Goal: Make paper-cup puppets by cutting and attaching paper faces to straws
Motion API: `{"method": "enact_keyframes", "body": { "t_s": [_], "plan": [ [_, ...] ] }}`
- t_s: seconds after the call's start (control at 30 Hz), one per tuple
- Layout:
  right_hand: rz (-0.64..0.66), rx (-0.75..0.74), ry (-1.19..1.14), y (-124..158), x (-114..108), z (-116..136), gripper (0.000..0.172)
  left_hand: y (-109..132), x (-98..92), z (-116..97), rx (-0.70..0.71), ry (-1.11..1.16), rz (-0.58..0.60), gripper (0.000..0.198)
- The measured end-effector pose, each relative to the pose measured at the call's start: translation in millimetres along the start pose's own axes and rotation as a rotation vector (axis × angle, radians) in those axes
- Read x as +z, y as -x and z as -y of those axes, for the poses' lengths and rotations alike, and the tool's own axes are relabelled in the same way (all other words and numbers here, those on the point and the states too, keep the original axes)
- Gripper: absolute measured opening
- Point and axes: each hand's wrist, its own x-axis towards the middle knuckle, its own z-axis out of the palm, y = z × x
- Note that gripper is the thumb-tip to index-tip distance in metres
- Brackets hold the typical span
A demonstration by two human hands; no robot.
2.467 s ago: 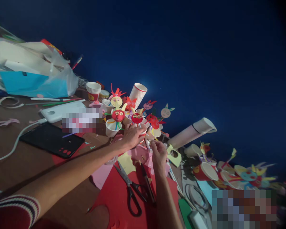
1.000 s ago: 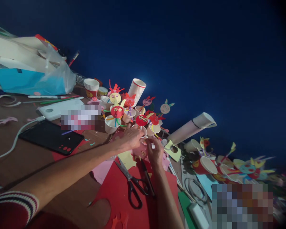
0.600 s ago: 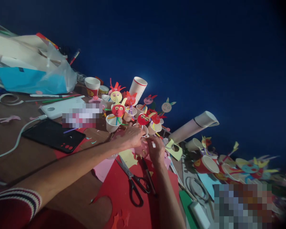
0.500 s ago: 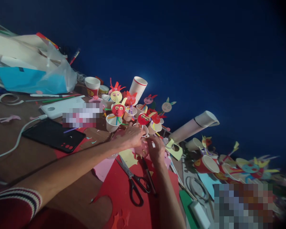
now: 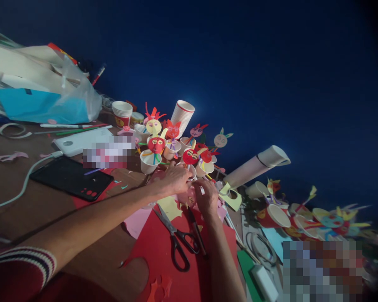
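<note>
In the middle of the desk, my two hands meet over a round pink paper face with small drawn eyes. My left hand is closed at its upper left edge, fingers curled and partly hidden. My right hand pinches the right side, and a small white piece shows at its fingers. Just beyond them stands a paper cup with a red paper face. Black-handled scissors and a black pen lie nearer me on red paper.
Several paper cups with paper faces, such as a cup, stand beyond. To their right leans a white thermos. Leftward lie a black phone case, a white power bank with a cable, and a plastic bag. More cups stand right.
My hands stay in nearly the same place. The fingers of my right hand shift slightly at the pink paper face; the items on the desk look unmoved.
</note>
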Motion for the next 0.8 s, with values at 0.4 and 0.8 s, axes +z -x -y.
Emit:
{"method": "enact_keyframes", "body": {
  "t_s": [0.4, 0.8],
  "plan": [
    [-0.023, -0.009, -0.015, 0.7, 1.1, -0.9, 0.013, -0.5, -5.2, -5.6, -0.017, -0.036, 0.028, 0.013],
    [0.012, 0.077, -0.15, 3.4, -1.0, -0.7, 0.012, 0.3, -3.9, -7.2, -0.032, -0.042, 0.0, 0.011]
  ]
}}
